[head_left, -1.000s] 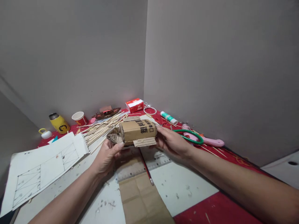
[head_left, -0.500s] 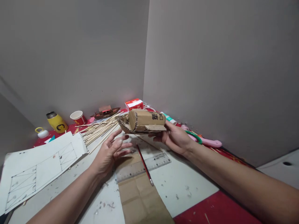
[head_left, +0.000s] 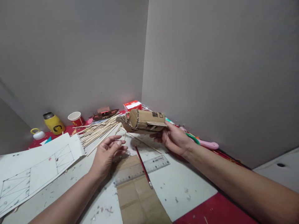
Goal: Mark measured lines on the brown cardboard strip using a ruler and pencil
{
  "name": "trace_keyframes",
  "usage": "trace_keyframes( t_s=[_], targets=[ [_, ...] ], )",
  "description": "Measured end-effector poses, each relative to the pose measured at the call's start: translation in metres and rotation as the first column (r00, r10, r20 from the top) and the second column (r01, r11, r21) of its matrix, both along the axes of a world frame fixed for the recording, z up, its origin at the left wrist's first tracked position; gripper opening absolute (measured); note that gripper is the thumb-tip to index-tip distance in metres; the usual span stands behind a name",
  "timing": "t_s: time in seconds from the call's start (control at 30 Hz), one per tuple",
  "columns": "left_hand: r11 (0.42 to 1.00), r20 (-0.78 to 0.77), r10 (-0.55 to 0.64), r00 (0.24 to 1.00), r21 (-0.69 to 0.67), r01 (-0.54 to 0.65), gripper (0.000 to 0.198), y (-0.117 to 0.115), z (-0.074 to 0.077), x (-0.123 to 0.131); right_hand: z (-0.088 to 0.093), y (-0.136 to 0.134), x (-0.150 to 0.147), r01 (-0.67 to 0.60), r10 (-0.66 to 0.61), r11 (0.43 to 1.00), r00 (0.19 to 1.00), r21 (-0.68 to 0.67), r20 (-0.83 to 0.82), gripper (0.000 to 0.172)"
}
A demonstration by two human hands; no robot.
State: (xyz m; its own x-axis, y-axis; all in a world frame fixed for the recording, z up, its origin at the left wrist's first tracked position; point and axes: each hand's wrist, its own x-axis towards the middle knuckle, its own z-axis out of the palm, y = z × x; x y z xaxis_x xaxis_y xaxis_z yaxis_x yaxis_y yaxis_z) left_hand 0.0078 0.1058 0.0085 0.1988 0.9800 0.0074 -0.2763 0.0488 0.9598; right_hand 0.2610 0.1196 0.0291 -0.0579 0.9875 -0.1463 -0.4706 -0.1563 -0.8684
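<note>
A brown cardboard model boat with a rounded cabin and printed characters is held up above the table, its pointed end toward the left. My right hand grips it from beneath at its right end, some fingers hidden under the hull. Below and left of the pointed end, my left hand is apart from the boat with its fingers loosely spread and nothing in them. Under both hands lie a clear ruler, a red and black pencil and a folded brown cardboard strip.
Thin wooden sticks fan out behind my left hand. A paper with a line drawing lies at left. Along the back stand a yellow bottle, a paper cup, a small wooden boat and a red box. Pink-handled scissors lie at right.
The boat has tilted slightly in my right hand, showing more of its underside. My left hand has drawn a little away from it, its fingers curling in somewhat. The view has shifted slightly.
</note>
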Motion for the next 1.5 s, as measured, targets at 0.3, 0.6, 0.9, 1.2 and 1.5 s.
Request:
trace_keyframes(
  t_s=[0.3, 0.6, 0.9, 1.2, 1.5],
  targets=[
    [0.997, -0.044, 0.032, 0.999, 0.067, -0.029, 0.030, -0.006, 0.002, 0.004, -0.007, -0.001, 0.002, -0.015, 0.015, 0.999, 1.000, -0.028, 0.011, 0.042],
    [0.999, -0.002, 0.022, 1.000, 0.038, -0.022, 0.033, -0.012, 0.005, 0.009, -0.016, -0.005, -0.004, -0.103, 0.102, 0.995, 0.994, 0.004, 0.024, 0.038],
    [0.999, 0.008, 0.039, 0.999, 0.037, -0.039, 0.036, -0.014, 0.008, 0.009, -0.018, -0.007, -0.007, -0.096, 0.096, 0.995, 0.995, -0.011, 0.021, 0.039],
    [0.998, 0.012, 0.056, 0.998, 0.030, -0.057, 0.037, -0.013, 0.007, 0.009, -0.017, -0.007, -0.009, -0.091, 0.090, 0.996, 0.996, 0.019, 0.028, 0.034],
    [0.999, 0.008, 0.032, 0.999, -0.024, -0.031, 0.033, -0.009, 0.004, 0.008, -0.021, -0.007, -0.009, -0.060, 0.057, 0.997, 0.997, 0.048, 0.045, 0.033]
  ],
)
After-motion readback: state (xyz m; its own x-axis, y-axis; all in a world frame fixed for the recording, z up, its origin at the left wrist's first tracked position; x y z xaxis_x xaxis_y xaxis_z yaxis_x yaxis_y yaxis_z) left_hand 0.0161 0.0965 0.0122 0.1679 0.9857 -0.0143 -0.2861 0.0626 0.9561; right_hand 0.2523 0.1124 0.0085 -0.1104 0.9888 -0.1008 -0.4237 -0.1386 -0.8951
